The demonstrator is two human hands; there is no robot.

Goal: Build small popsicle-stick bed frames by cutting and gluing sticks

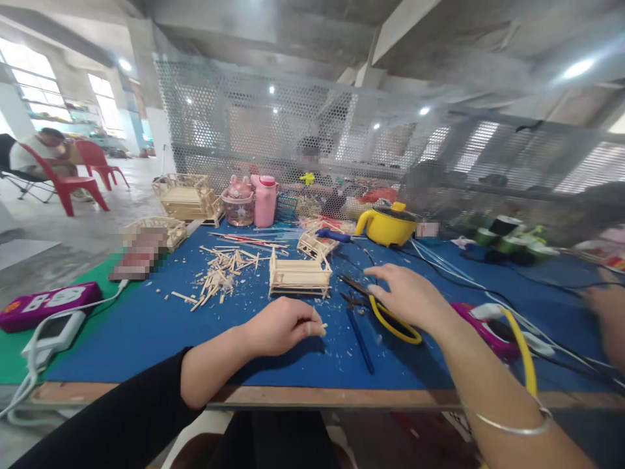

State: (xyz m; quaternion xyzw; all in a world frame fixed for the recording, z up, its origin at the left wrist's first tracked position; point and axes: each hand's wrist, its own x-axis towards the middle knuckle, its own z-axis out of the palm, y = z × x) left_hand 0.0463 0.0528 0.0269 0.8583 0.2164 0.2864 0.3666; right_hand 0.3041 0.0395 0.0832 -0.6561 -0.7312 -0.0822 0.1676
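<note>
My left hand is closed in a pinch above the blue mat, and the pale end of a short wooden stick shows at its fingertips. Just beyond it stands a small bed-like frame of wooden sticks. My right hand hovers with fingers stretched and parted, holding nothing visible. Beneath it lie scissors with yellow handles, partly hidden by the hand. Close by are dark-jawed pliers with a blue handle. A blue glue gun rests farther back, against another small stick structure.
Loose stick pieces lie left of centre. Stick models, a pink bottle and a yellow pot line the back before a perforated screen. Cables and a purple power strip are at right, near another person's hand.
</note>
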